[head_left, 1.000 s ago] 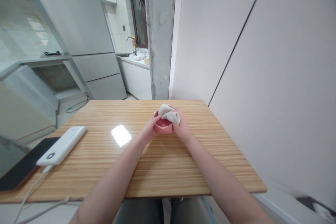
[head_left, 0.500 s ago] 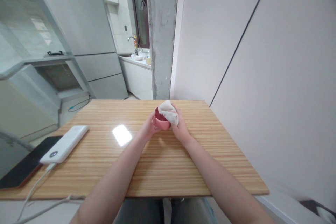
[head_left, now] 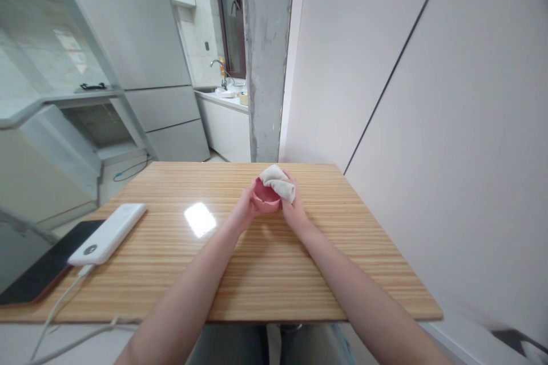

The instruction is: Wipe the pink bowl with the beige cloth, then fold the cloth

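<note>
Far side of a wooden worktop [head_left: 257,274], near the middle: small pink bowl [head_left: 265,198], raised a little off the surface and tipped toward the camera. Left hand [head_left: 245,212] curled around the bowl's left side, fingers closed on the wall and rim. Right hand [head_left: 291,211] closed on a pale folded cloth [head_left: 279,182], pressing it against the bowl's right rim and partly into the opening. Both hands touching the bowl, one on each side, forearms running back toward the near edge.

At the left end of the worktop, well apart from the bowl: white power bank [head_left: 108,232] lying flat, with a white cable [head_left: 55,311] trailing off the near edge. Just beside it on the left, a dark phone [head_left: 38,271], screen up, partly over the worktop's left edge. Bright glare spot between power bank and hands.

Behind: grey fridge [head_left: 141,51], concrete pillar [head_left: 268,57], kitchen sink with tap [head_left: 219,68] further back, plain white wall on the right.
</note>
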`<state>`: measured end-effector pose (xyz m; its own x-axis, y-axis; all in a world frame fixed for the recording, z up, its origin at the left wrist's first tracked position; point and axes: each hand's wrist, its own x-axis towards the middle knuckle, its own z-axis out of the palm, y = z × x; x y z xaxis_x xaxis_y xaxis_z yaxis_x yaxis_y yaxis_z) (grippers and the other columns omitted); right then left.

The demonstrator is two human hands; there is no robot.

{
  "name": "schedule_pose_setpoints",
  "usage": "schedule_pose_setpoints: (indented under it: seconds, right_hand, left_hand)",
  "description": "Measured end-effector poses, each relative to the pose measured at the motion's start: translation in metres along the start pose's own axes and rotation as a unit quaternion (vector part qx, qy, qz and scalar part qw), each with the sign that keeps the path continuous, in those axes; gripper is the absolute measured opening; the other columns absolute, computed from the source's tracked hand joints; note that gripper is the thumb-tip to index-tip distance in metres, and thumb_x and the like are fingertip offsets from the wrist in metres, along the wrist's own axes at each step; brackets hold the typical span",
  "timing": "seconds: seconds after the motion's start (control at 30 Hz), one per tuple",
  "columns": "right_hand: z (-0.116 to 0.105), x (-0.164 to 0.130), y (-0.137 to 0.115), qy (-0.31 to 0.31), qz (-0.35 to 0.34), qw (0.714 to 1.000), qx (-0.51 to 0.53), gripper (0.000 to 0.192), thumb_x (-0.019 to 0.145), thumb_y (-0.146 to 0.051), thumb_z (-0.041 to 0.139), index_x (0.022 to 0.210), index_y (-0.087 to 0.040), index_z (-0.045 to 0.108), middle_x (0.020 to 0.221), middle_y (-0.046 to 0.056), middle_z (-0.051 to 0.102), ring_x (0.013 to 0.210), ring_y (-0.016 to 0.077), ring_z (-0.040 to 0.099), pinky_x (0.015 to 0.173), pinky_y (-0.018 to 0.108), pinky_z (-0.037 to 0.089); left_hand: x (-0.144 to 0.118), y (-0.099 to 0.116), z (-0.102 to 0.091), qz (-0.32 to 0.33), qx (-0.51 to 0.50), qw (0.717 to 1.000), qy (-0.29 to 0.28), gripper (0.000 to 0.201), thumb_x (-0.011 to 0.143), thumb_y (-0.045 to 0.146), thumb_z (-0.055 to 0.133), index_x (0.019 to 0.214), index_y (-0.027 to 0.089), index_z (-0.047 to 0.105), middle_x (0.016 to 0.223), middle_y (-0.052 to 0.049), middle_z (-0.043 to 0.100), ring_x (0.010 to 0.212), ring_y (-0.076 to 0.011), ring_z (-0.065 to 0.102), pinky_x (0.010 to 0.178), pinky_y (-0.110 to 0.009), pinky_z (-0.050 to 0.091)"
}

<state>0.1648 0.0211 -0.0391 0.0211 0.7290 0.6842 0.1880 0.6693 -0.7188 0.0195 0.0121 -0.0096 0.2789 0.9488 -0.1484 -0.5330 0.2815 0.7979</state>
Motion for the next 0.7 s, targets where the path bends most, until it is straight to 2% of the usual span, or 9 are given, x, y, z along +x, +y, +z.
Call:
schedule_pose_setpoints:
  seconds: [0.07,0.13,0.23,0.37,0.43,0.5,0.6,0.7]
  right_hand:
    - [-0.005,0.002,-0.001,-0.006,-0.001,1.0,0.007,0.029,0.089,-0.032,0.046,0.116,-0.024,0.054,0.139,0.006,0.042,0.13,0.0213,0.038,0.111,0.042,0.029]
    - [-0.009,0.003,-0.005,-0.034,-0.015,0.999,-0.006,0.026,0.089,-0.03,0.046,0.111,-0.024,0.057,0.139,0.005,0.043,0.13,0.0216,0.038,0.111,0.041,0.029]
    - [-0.008,0.002,-0.011,-0.069,-0.038,0.996,-0.037,0.028,0.088,-0.027,0.045,0.113,-0.024,0.058,0.144,0.005,0.038,0.135,0.0223,0.032,0.112,0.042,0.027]
    - [0.0,-0.001,-0.019,-0.097,-0.059,0.992,-0.06,0.035,0.085,-0.024,0.049,0.12,-0.023,0.054,0.151,0.005,0.024,0.138,0.0236,0.026,0.113,0.043,0.025]
    - [0.001,-0.002,-0.022,-0.085,-0.061,0.992,-0.065,0.035,0.084,-0.023,0.05,0.119,-0.022,0.055,0.151,0.006,0.023,0.138,0.0245,0.025,0.113,0.043,0.024]
    - [-0.002,-0.001,-0.024,-0.054,-0.055,0.995,-0.057,0.031,0.084,-0.023,0.05,0.114,-0.022,0.057,0.15,0.006,0.027,0.137,0.0248,0.027,0.112,0.043,0.025]
    - [-0.01,0.003,-0.021,0.001,-0.028,1.0,-0.015,0.031,0.085,-0.023,0.047,0.114,-0.023,0.056,0.142,0.006,0.04,0.13,0.0231,0.039,0.11,0.042,0.03]
    - [-0.015,0.006,-0.011,0.017,-0.002,1.0,0.017,0.039,0.085,-0.023,0.046,0.124,-0.022,0.05,0.13,0.008,0.052,0.121,0.0221,0.048,0.107,0.042,0.035]
  left_hand:
    - [0.001,-0.001,-0.002,-0.043,0.031,0.999,0.007,0.048,0.082,0.05,0.054,0.117,0.017,0.06,0.116,-0.01,0.064,0.105,-0.0249,0.059,0.071,-0.028,0.054]
    - [0.002,-0.002,-0.004,-0.049,0.041,0.997,0.031,0.046,0.08,0.048,0.058,0.116,0.02,0.061,0.114,-0.009,0.065,0.1,-0.0242,0.062,0.066,-0.026,0.054]
    - [0.003,-0.002,-0.005,-0.003,0.009,0.999,0.047,0.044,0.081,0.043,0.058,0.117,0.019,0.059,0.11,-0.009,0.066,0.088,-0.0194,0.064,0.06,-0.022,0.052]
    - [0.002,0.005,-0.001,0.067,-0.061,0.996,0.018,0.044,0.084,0.035,0.055,0.127,0.027,0.051,0.111,-0.004,0.066,0.079,-0.0122,0.063,0.05,-0.014,0.046]
    - [-0.001,0.007,0.002,0.07,-0.05,0.996,0.0,0.047,0.083,0.031,0.057,0.129,0.031,0.048,0.114,-0.003,0.064,0.081,-0.0122,0.063,0.05,-0.014,0.046]
    - [-0.005,0.008,0.005,0.058,-0.013,0.998,-0.028,0.052,0.08,0.028,0.061,0.13,0.033,0.047,0.119,-0.002,0.063,0.09,-0.0159,0.063,0.057,-0.018,0.051]
    - [-0.01,0.005,0.009,0.023,0.027,0.997,-0.065,0.052,0.08,0.033,0.063,0.13,0.03,0.048,0.124,-0.004,0.06,0.107,-0.0226,0.059,0.072,-0.028,0.055]
    - [-0.011,0.002,0.01,-0.025,0.046,0.998,-0.036,0.05,0.081,0.041,0.06,0.129,0.03,0.05,0.124,-0.005,0.06,0.107,-0.0229,0.059,0.071,-0.027,0.055]
